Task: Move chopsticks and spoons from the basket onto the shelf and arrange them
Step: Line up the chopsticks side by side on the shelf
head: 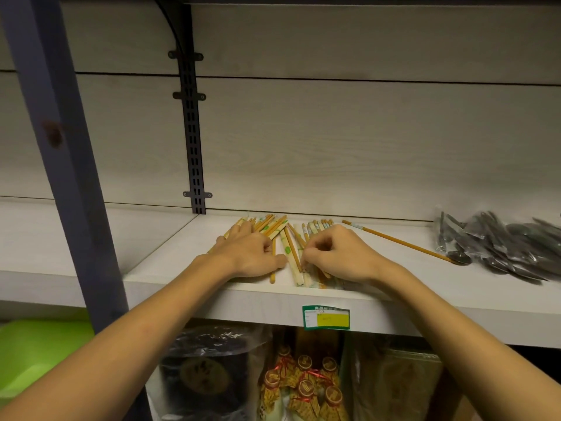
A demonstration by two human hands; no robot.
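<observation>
Both hands, left [247,253] flat, right [337,253] pinching, rest on chopsticks [285,238] lying front-to-back.

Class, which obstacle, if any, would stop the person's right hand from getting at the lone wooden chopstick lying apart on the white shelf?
Probably none. The right hand rests on the chopstick pile, and bare white shelf lies between it and the lone wooden chopstick. The bagged dark spoons lie beyond it.

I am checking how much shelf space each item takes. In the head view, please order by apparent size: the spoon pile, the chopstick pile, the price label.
1. Spoon pile and chopstick pile: similar; hands cover part of the chopsticks, and the frame edge cuts the spoons, so no ranking.
2. Price label: clearly smallest.
</observation>
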